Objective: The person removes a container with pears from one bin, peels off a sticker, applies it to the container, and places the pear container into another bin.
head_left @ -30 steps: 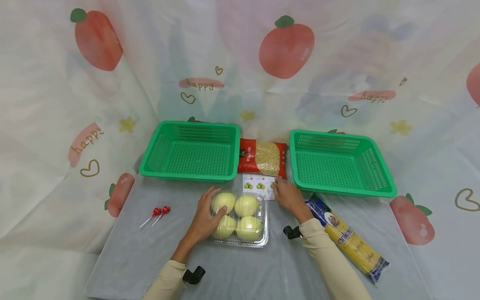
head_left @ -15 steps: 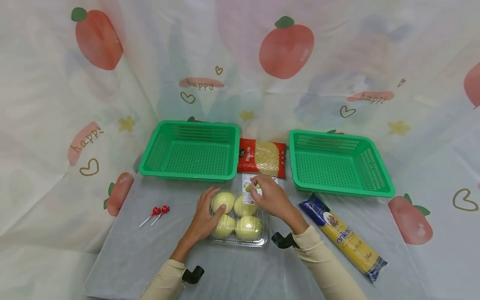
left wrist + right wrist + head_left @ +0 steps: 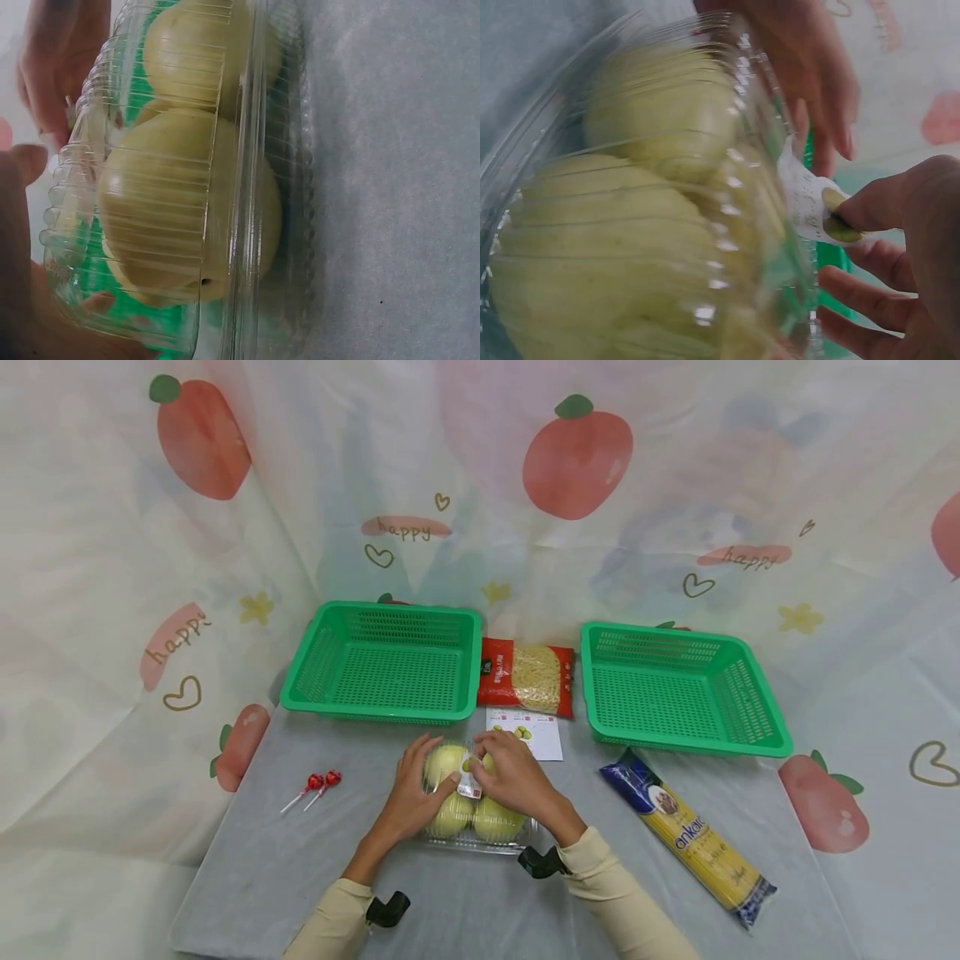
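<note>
We pinch a small sticker (image 3: 469,785) with our right grip (image 3: 517,779), by the top of the clear fruit box (image 3: 471,833) on the bench (image 3: 247,877). Our left grip (image 3: 411,793) touches the box, fingers spread.

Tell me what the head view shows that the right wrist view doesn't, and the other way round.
Only the head view: the lollipops, the spaghetti pack, the red bag, the sticker sheet and the full outlines of two green baskets.

Only the right wrist view: a close, side-on look at the clear box, and the sticker's curled end with small print.

Both: the right hand pinching the sticker, the left hand, pale green fruit in the box, some green basket plastic, and the patterned backdrop.
</note>
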### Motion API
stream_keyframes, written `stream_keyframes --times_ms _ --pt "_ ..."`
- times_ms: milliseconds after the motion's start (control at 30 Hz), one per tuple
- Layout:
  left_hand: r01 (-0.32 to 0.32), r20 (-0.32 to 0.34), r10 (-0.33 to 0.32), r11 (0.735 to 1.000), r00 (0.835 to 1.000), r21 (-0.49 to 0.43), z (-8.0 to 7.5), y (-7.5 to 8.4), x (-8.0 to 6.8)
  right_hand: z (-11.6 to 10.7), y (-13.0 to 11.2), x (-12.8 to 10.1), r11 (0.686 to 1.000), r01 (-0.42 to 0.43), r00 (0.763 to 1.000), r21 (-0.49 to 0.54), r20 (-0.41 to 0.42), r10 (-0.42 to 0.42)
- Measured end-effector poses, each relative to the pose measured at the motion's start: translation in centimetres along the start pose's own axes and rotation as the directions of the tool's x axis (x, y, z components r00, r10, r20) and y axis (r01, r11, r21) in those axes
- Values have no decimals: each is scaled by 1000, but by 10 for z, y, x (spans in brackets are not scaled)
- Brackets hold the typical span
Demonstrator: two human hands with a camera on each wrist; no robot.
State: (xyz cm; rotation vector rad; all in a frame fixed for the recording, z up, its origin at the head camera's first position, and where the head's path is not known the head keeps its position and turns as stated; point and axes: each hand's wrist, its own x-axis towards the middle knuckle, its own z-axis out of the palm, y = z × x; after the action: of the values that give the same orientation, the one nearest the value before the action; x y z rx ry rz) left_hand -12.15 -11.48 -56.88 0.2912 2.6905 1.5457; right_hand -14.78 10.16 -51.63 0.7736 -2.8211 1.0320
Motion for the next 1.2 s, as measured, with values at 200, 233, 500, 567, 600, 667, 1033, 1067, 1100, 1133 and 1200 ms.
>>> stream_keyframes --times_ms 200,233,500,567,600,667,1033,1067,1100,1133,1200 --pt "-74 -5 75 996 997 40 0 -3 -1 9 4 -1 998 29 999 -61 -34 -31" --pt "-83 -4 83 996 997 42 0 -3 -1 10 6 -1 998 25 999 -65 -37 -28" --pt "-31 8 31 997 999 72 0 1 6 21 26 -7 988 -148 988 -53 -49 145" --pt "1 -10 0 996 1000 85 2 2 10 20 28 -9 985 -170 985 -30 2 170" --pt "17 -23 -15 996 1000 93 4 2 11 18 28 -10 984 -176 983 -21 42 177" --pt "49 -46 -45 994 998 97 5 1 12 13 26 -11 984 -178 977 -7 121 178" --pt "7 211 -31 994 977 111 -18 0 17 15 32 0 953 -297 954 55 68 293" --pt "9 233 -36 993 972 115 -19 1 18 17 33 1 952 -301 953 57 43 299" --pt "11 243 -39 993 969 117 -20 2 18 19 34 2 951 -303 953 61 21 302" --pt "17 240 -46 992 970 122 -19 3 19 19 35 3 952 -298 954 65 6 299" --pt "35 198 -61 991 978 131 -16 3 20 19 35 5 959 -278 960 53 3 279"
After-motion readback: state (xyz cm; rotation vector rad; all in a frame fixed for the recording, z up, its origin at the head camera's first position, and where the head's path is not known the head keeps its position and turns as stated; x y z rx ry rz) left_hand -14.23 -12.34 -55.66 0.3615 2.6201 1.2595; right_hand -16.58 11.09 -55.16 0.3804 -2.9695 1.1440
